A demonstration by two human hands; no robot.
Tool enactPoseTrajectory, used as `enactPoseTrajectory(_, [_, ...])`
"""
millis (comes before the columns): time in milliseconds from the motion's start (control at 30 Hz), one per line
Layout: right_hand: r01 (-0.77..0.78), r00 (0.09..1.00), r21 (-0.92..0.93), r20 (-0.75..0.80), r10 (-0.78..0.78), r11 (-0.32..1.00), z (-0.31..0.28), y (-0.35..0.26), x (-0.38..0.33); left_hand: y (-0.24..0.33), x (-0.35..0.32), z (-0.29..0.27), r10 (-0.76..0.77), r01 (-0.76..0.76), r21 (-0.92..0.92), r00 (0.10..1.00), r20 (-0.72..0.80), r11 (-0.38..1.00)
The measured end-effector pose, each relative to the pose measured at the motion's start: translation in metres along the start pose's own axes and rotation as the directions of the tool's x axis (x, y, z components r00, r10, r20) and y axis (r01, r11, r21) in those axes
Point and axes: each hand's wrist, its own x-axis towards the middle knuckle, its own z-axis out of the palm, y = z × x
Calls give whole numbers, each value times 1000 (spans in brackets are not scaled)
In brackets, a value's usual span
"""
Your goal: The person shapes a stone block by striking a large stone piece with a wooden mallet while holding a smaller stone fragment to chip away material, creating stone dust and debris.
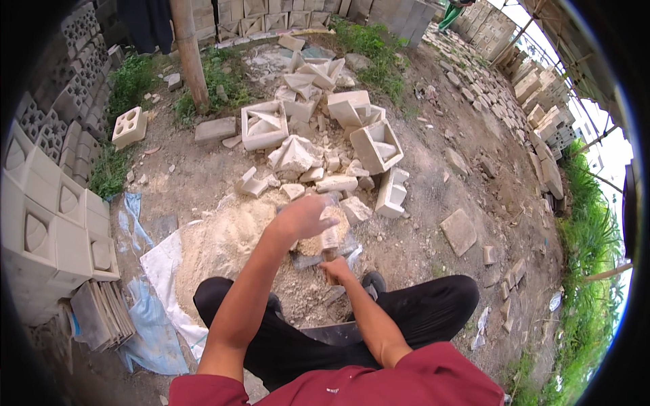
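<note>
Near the middle of the frame we see our left hand raised over the ground, its fingers curled around a blurred, pale clear object that we cannot identify; the hand looks loosely closed on it. Just below, our right hand is wrapped tight around the wooden handle of a short hammer-like tool with a pale blocky head. The tool stands roughly upright, its head just under the left hand and over a small heap of sandy crushed material. Whether the head touches the heap we cannot tell.

Our knees in black trousers fill the lower middle, with a dark red shirt at the bottom edge. To the left of the hands lies a wide mound of light sand partly on a white and blue plastic sheet.

Above the hands, in the upper middle, sits a pile of broken grey-white concrete ventilation blocks and rubble. Stacked whole patterned concrete blocks line the left edge, and a brown wooden post rises at the upper left. More blocks stand in rows at the upper right, beside green grass along the right rim.
</note>
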Motion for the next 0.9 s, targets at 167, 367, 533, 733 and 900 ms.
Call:
enactPoseTrajectory(167, [127,991,232,2,-131,964,17,-57,5,-1,-8,-9,-87,82,-46,991,-106,996])
enactPoseTrajectory(367, [-228,970,217,136,202,949,2,-22,-1,6,0,-13,-14,7,-45,988,-154,999])
enactPoseTrajectory(533, [-85,996,24,37,84,996,-1,-60,-20,-2,-4,-7,-93,94,10,995,-44,996])
enactPoseTrajectory(733, [194,978,286,-132,-162,938,-3,-118,-29,12,-6,-24,-84,83,-21,992,-95,996])
enactPoseTrajectory(900, [-99,995,105,31,96,990,10,-29,-13,4,0,-22,-19,1,-69,963,-270,998])
